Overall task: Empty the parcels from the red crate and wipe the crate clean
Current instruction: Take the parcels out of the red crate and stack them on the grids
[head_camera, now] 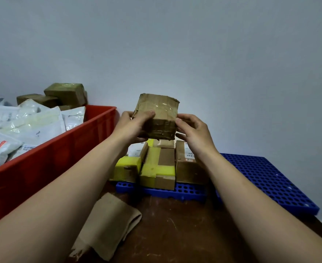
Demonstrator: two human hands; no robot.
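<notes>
A small taped cardboard parcel (pixel 157 115) is held in the air between both hands, above the boxes on the blue pallet. My left hand (pixel 132 128) grips its left side with the thumb on top. My right hand (pixel 191 129) grips its right side. The red crate (pixel 48 158) stands at the left, still full of white plastic mailer bags (pixel 23 128) and brown taped boxes (pixel 65 94) at its far end.
Three cardboard boxes with yellow tape (pixel 158 168) lie side by side on a blue perforated pallet (pixel 266 179) against the white wall. A folded brown cloth (pixel 107 224) lies on the dark wooden table (pixel 175 230) in front.
</notes>
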